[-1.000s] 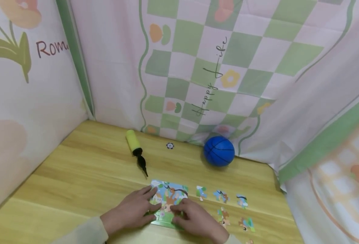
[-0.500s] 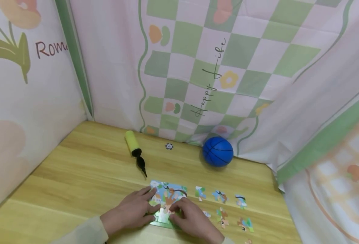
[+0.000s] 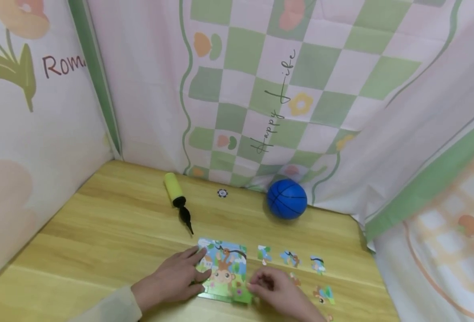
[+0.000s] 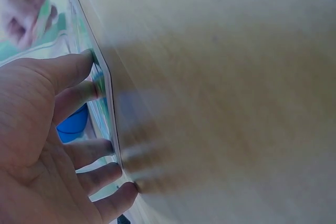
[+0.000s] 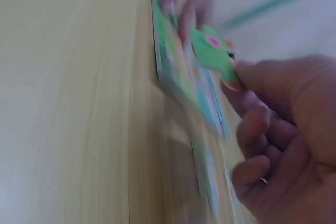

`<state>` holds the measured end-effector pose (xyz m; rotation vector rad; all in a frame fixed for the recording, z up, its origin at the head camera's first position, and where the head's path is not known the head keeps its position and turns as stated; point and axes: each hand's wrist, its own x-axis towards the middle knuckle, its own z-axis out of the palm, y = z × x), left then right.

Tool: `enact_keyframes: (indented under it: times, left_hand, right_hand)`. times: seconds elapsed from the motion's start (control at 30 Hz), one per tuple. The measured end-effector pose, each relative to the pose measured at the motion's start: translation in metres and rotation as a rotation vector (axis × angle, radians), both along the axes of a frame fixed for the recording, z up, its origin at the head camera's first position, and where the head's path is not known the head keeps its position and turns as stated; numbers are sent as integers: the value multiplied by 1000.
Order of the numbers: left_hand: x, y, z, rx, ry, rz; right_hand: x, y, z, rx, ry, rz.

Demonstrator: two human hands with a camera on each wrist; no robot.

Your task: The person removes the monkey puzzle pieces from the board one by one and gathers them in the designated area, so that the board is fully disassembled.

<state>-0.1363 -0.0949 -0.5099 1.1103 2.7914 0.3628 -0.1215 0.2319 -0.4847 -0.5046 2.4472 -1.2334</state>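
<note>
A small jigsaw puzzle with a monkey picture [image 3: 226,259] lies in its board near the table's front. My left hand [image 3: 180,273] rests along the puzzle's left side, its fingers extended; in the left wrist view the fingertips [image 4: 107,150] touch the board's edge. At the lower right corner, my right hand [image 3: 279,288] pinches a green puzzle piece [image 5: 210,51] with a pink flower between thumb and finger. The right wrist view shows that piece raised and tilted above the board. Part of the puzzle's left side is hidden by the left hand.
Several loose puzzle pieces lie to the right, among them a blue-green one [image 3: 264,254], a branch piece [image 3: 291,258] and an eye piece [image 3: 323,295]. Further back are a yellow-black hand pump [image 3: 175,190], a poker chip [image 3: 222,193] and a blue ball [image 3: 287,199] by the curtain.
My right hand has moved from over the puzzle's middle to its lower right corner, where the green piece now shows in its fingers. The monkey's face is uncovered. My left hand stays put.
</note>
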Motion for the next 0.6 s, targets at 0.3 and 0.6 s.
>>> enact_keyframes:
  times: [0.3, 0.6]
  left_hand:
    - [3, -2, 5, -7, -1, -13]
    - [2, -1, 4, 1, -11, -14]
  right_hand:
    - [31, 115, -13, -30, -285, -93]
    - [37, 120, -13, 34, -226, -128]
